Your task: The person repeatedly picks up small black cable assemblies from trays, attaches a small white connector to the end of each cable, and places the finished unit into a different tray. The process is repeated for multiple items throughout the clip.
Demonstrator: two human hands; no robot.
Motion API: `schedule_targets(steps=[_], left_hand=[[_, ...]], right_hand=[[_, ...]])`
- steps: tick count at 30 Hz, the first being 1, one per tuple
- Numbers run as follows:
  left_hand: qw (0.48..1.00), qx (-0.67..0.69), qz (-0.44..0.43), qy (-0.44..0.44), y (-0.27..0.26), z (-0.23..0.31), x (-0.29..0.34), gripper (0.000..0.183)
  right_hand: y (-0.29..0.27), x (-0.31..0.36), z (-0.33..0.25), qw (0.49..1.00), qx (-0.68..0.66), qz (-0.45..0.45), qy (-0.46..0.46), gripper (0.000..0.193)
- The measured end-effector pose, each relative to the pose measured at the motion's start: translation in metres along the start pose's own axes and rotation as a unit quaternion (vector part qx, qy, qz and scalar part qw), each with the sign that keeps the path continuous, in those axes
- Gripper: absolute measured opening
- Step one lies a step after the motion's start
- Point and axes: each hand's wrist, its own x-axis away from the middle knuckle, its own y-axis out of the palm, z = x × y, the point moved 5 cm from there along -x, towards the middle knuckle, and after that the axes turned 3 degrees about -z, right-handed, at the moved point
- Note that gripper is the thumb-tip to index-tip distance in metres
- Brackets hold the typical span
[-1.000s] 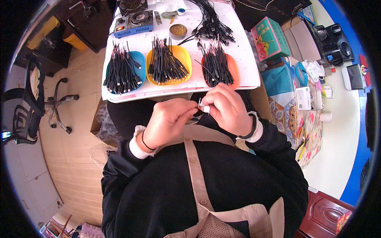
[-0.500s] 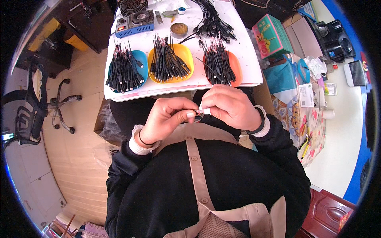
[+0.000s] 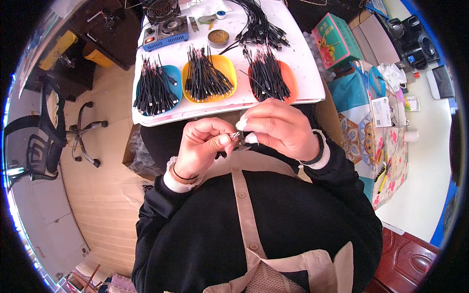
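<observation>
Just past the front of my body, above my lap, my left hand [image 3: 202, 144] is closed, thumb against forefinger. Between them it pinches the end of a thin cable, with short pale wire strands [image 3: 234, 136] sticking out toward the right. Most of that cable is hidden by the hand. Close beside the strands is my right hand [image 3: 281, 127], palm turned down, its thumb and forefinger apart with a gap between them. White coverings show on those fingertips. I see nothing held between them.
On the white table, a blue tray [image 3: 172, 73], a yellow tray [image 3: 229, 73] and an orange tray [image 3: 292, 80] hold black cables. Behind are a blue heating device [image 3: 166, 36], a round tin [image 3: 218, 38] and a cable bundle [image 3: 259, 29]. A green box [image 3: 337, 39] stands right.
My right thumb and forefinger have parted and drawn back from the wire strands, which now show more clearly. My left hand keeps its pinch. The whole view has shifted slightly.
</observation>
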Motion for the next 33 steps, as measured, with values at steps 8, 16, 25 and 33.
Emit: schedule_targets(steps=[8,16,25,33], left_hand=[[0.995,-0.1,0.002,0.001,0.004,0.007,0.0,0.008],[0.788,-0.578,-0.093,0.191,0.018,0.031,-0.015,0.015],[0.987,-0.159,-0.013,-0.023,-0.006,0.005,-0.012,0.008],[0.95,-0.312,-0.018,0.025,0.001,0.009,-0.007,0.008]], right_hand=[[0.006,-0.014,0.001,0.999,-0.032,-0.019,-0.001,0.019],[0.033,0.019,0.044,0.726,-0.505,-0.131,0.448,0.017],[0.003,-0.008,0.012,0.999,0.001,-0.021,0.044,0.025],[0.03,0.016,0.029,0.768,-0.474,-0.086,0.422,0.015]])
